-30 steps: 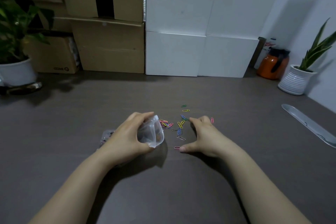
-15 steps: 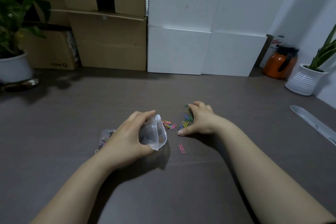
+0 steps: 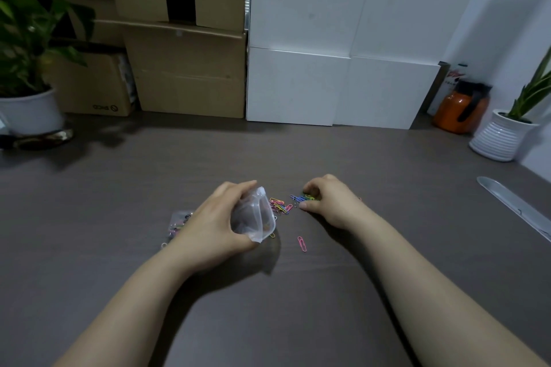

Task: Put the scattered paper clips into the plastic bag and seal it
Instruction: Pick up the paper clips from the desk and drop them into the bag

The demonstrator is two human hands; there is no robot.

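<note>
Lying bunched on the table [image 3: 119, 202] beside the plastic bag [image 3: 253, 214], the paper clips [image 3: 280, 205] are being pinched by the right hand [image 3: 331, 202]; the left hand [image 3: 214, 217] is clutching the bag open. A stray pink clip [image 3: 301, 244] risks being overlooked.

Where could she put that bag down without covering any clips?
Bare table lies between the hands and the white boxes, and near the forearms. It is crowded between the left hand and right hand, where paper clips lie.
</note>
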